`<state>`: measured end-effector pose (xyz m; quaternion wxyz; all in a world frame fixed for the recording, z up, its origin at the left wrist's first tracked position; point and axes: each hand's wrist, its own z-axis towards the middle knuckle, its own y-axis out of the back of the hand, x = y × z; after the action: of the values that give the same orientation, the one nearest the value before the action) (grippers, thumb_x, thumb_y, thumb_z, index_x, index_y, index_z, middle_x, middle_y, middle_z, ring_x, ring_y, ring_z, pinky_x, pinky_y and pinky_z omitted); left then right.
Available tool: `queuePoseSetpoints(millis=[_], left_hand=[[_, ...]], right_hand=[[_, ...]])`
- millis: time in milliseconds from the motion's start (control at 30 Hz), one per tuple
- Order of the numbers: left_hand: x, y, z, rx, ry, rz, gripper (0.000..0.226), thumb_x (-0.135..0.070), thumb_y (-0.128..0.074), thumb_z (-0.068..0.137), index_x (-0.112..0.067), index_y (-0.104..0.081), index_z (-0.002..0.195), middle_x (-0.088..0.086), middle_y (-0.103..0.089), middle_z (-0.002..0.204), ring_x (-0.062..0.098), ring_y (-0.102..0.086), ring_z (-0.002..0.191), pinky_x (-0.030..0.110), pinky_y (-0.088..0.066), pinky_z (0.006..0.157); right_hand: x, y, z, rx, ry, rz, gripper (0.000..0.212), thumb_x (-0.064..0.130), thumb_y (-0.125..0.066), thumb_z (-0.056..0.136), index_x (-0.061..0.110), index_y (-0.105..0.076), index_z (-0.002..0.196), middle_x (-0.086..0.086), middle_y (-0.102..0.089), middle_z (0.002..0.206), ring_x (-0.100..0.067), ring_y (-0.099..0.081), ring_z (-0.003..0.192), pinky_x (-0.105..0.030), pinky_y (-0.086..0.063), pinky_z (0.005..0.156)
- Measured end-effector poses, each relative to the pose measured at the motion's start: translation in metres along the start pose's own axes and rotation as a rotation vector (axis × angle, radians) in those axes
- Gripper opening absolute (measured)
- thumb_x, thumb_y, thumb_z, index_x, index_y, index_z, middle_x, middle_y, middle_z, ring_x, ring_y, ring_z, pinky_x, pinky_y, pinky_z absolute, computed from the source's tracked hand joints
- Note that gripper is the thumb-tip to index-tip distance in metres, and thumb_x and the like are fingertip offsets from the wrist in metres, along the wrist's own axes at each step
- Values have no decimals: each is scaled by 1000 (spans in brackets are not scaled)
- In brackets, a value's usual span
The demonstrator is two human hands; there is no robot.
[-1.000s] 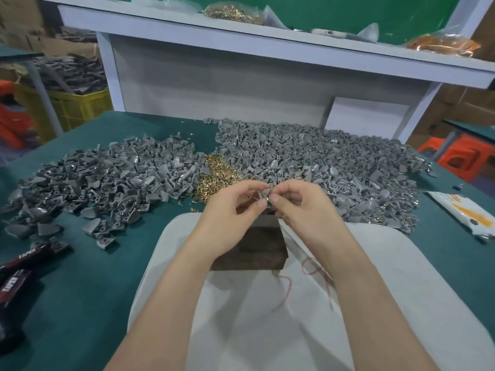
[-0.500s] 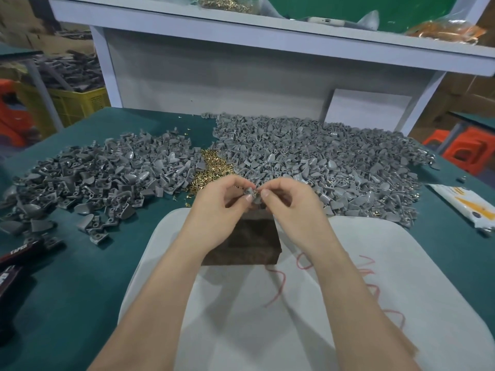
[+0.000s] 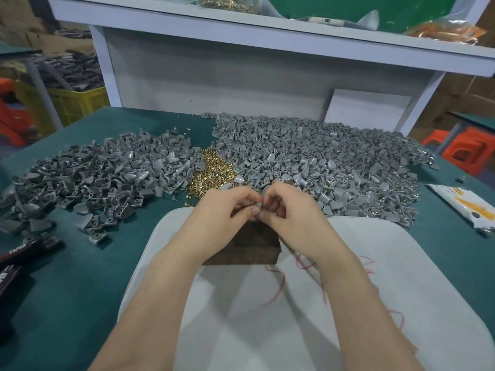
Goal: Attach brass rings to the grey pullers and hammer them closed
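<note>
My fingertips [image 3: 255, 210] meet in the middle of the view, curled in tight from both sides and pinched on one small grey puller [image 3: 258, 204]. The left hand [image 3: 222, 210] grips it from the left with thumb and forefinger, and the right hand [image 3: 290, 210] pinches it from the right, so the two sets of fingers touch around it. The piece is so small and so covered that I cannot tell if a ring sits on it. I hold it in the air just above the far edge of a dark wooden block [image 3: 246, 250], which my wrists partly hide. The block rests on the far end of a pale cloth [image 3: 401, 263] spread over the green table [image 3: 67, 277], and loose red thread [image 3: 278, 287] trails across the cloth near my right forearm. Just beyond my knuckles lies a heap of brass rings [image 3: 211, 175], wedged between the left pile of pullers [image 3: 107, 175] and the larger right pile of pullers [image 3: 321, 162]; the right pile reaches the cloth's far right corner. At the left edge of the table lies a black handle [image 3: 18, 253] with white lettering, and at the right edge a white and yellow packet [image 3: 466, 207]. Behind the table stands a white shelf [image 3: 267, 36] with a clear bag of brass bits [image 3: 225, 1] on it.
</note>
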<state>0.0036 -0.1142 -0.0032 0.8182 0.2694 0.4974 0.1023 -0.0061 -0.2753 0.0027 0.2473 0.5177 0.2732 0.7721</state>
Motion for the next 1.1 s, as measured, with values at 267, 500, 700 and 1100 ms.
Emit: queuePoseSetpoints(millis=[267,500,700,1100], left_hand=[[1,-1,-1,5,-61,95,11,-5,-65,86,-13,-67,93,-4,-71,75,-1,-66,70,28,-54,78],[4,-1,2,-33,18,-45,11,-4,-61,89,-14,-65,92,2,-72,80,10,-69,76,33,-55,84],[-1,0,3,-67,128,-288,16,0,-57,91,-15,-61,91,4,-72,86,9,-70,76,17,-54,72],[-3,2,3,-222,198,-179,8,-18,-62,90,-24,-57,88,-5,-72,75,7,-69,72,31,-55,78]], right_hand=[[-3,-2,1,43,36,-24,13,15,-71,83,9,-58,84,7,-50,71,-2,-42,58,-14,-36,57],[0,-6,2,-15,-39,178,12,15,-69,83,13,-58,83,-5,-62,77,-18,-56,70,-31,-49,66],[3,2,3,-83,-83,294,28,2,-57,88,28,-64,84,8,-67,84,-11,-63,84,-38,-53,85],[-1,-13,9,-154,-118,180,6,19,-69,83,21,-63,84,8,-67,79,-6,-63,77,-28,-53,76]])
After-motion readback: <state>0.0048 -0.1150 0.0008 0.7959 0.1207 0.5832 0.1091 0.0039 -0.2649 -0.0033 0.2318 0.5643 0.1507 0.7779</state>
